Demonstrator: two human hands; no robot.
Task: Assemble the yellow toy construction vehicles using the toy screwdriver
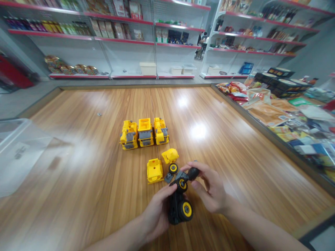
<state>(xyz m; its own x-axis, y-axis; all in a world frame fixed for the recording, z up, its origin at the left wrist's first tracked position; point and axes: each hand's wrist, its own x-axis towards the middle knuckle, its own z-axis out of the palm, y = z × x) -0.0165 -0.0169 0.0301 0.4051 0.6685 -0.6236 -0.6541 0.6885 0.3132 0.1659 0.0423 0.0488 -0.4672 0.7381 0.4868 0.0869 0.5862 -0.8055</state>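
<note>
My left hand (pixel 159 209) is closed around a black toy truck chassis (pixel 175 209), whose two visible wheels have yellow hubs. In my right hand (pixel 211 186) is a small screwdriver with a bulbous black handle (pixel 193 173); its tip meets the hub of the upper wheel. Just beyond the chassis lie a loose wheel (pixel 173 168), a grey plastic part (pixel 169 177), a yellow cab piece (pixel 154 170) and a yellow mixer drum (pixel 170 155). More grey plastic is partly hidden behind my right fingers.
Three yellow toy trucks (pixel 145 131) stand side by side farther back on the wooden table (pixel 104 167). A clear plastic bin (pixel 23 153) is at the left edge. Packaged goods (pixel 272 111) crowd the right side. Store shelves (pixel 125 40) line the back. A small object (pixel 99 114) lies far left.
</note>
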